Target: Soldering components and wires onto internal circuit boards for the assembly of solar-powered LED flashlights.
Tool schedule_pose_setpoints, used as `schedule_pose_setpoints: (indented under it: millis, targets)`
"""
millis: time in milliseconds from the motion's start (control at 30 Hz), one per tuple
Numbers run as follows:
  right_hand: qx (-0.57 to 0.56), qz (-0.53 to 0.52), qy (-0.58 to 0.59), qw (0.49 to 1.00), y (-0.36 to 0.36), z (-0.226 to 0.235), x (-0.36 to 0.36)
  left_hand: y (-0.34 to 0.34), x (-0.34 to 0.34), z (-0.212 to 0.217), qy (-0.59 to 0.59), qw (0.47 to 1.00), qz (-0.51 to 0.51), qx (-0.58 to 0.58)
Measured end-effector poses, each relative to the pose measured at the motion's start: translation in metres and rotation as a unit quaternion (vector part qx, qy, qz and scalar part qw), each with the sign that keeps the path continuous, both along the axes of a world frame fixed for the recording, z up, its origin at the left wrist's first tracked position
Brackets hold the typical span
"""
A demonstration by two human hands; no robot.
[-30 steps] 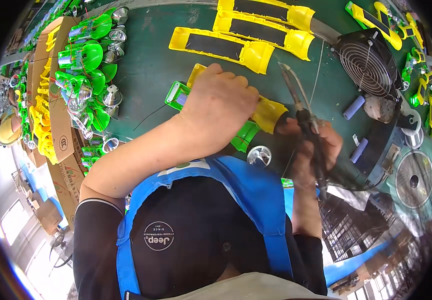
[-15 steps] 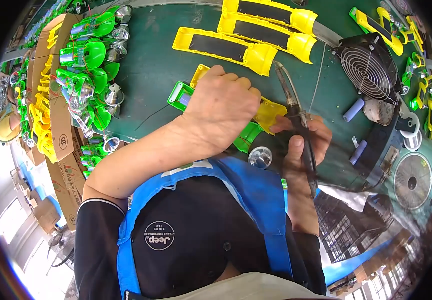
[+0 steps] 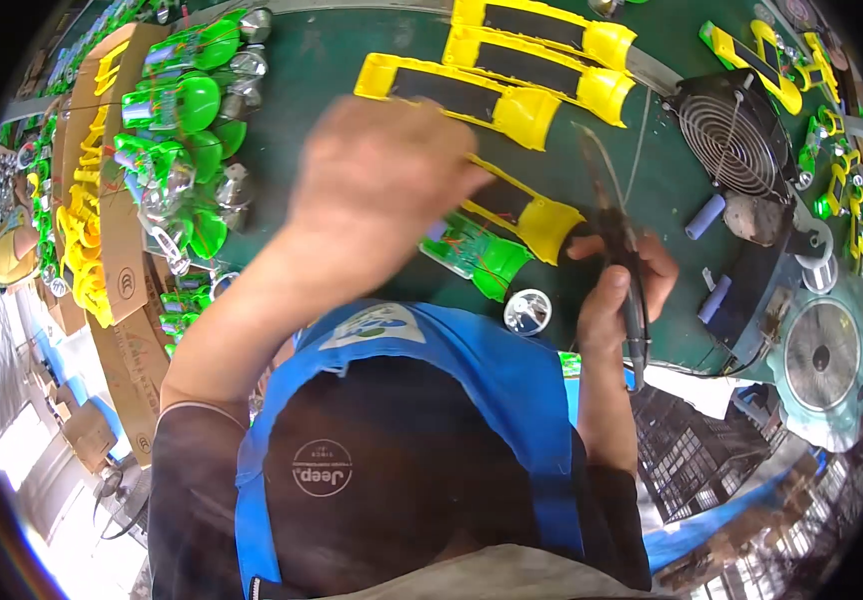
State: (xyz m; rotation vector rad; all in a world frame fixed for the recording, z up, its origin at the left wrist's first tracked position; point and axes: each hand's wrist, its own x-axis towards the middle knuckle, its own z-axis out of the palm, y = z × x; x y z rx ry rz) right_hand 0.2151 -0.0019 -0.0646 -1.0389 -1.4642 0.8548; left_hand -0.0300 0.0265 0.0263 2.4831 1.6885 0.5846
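My left hand [image 3: 382, 190] is blurred with motion above the green bench [image 3: 332, 70]; its fingertips are at the near end of a yellow torch shell [image 3: 527, 210] with a black panel, and whether it grips the shell cannot be told. Against the shell lies a green inner part [image 3: 477, 255] with thin wires. A silver reflector cup [image 3: 529, 312] sits just in front of it. My right hand [image 3: 617, 290] is closed around a dark soldering iron [image 3: 612, 215] whose tip points away from me, just right of the shell.
Two more yellow shells [image 3: 462, 95] lie at the back. A black fan [image 3: 737, 140] stands at the right, with two blue cylinders [image 3: 704, 215] in front of it. Several green parts with reflectors [image 3: 177, 110] and a cardboard box of yellow pieces [image 3: 92, 230] fill the left.
My left hand has lifted off the yellow shell and green part and moved left and away, uncovering them. My right hand with the soldering iron stays close to the shell.
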Motion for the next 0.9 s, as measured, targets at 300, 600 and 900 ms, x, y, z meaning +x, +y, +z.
schedule_pose_setpoints:
  millis: [300, 600, 900]
  targets:
    - [-0.041, -0.047, 0.050, 0.997, 0.006, 0.006, -0.002, -0.078, -0.065, -0.011, -0.247, 0.949, 0.092, -0.173]
    - [-0.124, 0.001, 0.211, 0.969, -0.023, 0.015, 0.014, -0.036, -0.057, -0.025, -0.249, 0.952, -0.171, -0.048]
    - [-0.218, 0.049, 0.201, 0.954, -0.013, 0.029, 0.023, -0.041, -0.040, -0.027, -0.171, 0.967, -0.181, -0.043]
